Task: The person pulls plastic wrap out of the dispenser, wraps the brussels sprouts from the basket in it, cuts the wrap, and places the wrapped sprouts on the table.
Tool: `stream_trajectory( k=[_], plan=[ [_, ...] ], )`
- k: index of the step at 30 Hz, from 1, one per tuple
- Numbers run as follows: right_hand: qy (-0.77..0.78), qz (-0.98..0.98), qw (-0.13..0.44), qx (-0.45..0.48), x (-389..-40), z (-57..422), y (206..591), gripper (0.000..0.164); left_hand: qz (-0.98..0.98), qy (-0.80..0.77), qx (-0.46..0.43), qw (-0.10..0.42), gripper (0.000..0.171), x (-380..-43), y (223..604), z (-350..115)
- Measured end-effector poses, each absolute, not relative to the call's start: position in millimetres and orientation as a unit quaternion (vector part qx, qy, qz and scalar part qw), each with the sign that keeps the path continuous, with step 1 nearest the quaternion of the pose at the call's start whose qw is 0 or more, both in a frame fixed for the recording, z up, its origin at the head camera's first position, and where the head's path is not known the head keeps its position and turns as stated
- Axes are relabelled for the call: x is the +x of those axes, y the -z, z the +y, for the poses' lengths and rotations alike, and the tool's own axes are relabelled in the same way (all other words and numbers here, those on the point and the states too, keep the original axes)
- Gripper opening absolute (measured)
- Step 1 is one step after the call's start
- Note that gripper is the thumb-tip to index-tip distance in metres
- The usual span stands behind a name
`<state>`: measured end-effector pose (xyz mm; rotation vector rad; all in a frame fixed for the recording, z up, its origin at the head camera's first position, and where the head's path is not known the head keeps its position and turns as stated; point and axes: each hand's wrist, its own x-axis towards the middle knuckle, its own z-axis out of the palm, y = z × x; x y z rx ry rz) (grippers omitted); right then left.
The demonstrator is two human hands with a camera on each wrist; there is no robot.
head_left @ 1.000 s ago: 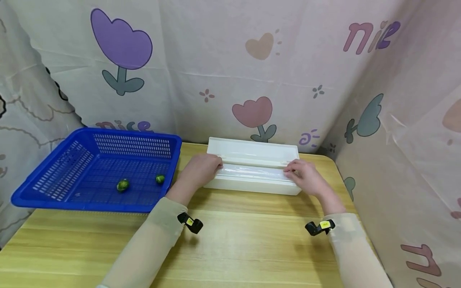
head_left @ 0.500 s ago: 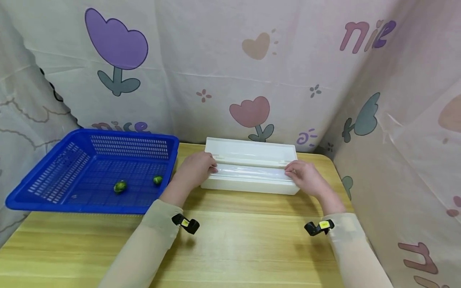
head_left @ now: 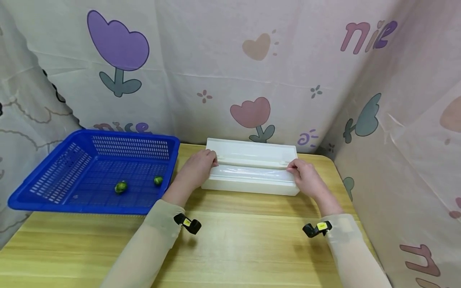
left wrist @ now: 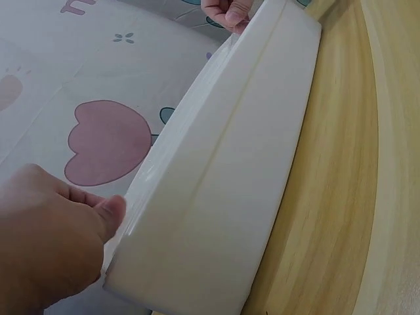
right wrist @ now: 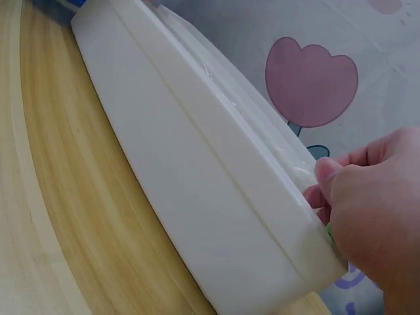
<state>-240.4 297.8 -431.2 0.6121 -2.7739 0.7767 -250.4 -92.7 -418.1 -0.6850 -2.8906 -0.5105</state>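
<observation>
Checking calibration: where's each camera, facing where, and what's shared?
Head: worn on the head, facing forward and down at the white box and blue basket; left hand, right hand and both forearms show.
Left wrist: on that wrist, facing along the box toward its right end; left hand near, right hand far.
Right wrist: on that wrist, facing along the box toward its left end; right hand near.
Both wrist views share box, table, pink flower print.

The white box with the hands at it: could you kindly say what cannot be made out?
Head view: both ends of the clear film, hidden by the left hand and right hand.
Left wrist view: the floor inside the white box, hidden by its front wall.
Right wrist view: most of the left hand, cut off by the top edge.
Right wrist view: a green spot beside the right hand, too small to identify.
</observation>
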Motion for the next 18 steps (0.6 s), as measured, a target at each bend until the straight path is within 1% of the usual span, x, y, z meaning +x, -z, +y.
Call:
stream_trajectory(
  k=[3,7,10,14,18],
  plan=[
    [-0.275,-0.938,0.095,0.188,-240.2,297.7,431.3,0.004,-0.957,0.188,-0.213,0.066,0.003,-251.3,418.9,-91.8],
    [-0.290,-0.937,0.092,0.172,-241.4,298.0,431.1,0.005,-0.957,0.202,-0.197,0.064,0.012,-252.0,419.2,-90.6],
    [-0.294,-0.937,0.071,0.172,-242.6,299.6,427.7,0.007,-0.957,0.206,-0.192,0.072,0.012,-251.9,419.5,-89.7],
    [-0.305,-0.935,0.036,0.176,-242.4,303.4,422.6,0.014,-0.956,0.211,-0.188,0.081,0.012,-251.5,419.7,-89.0],
    [-0.292,-0.936,0.049,0.190,-242.4,304.2,421.5,0.011,-0.957,0.209,-0.183,0.084,0.013,-252.3,420.3,-88.3]
  ],
)
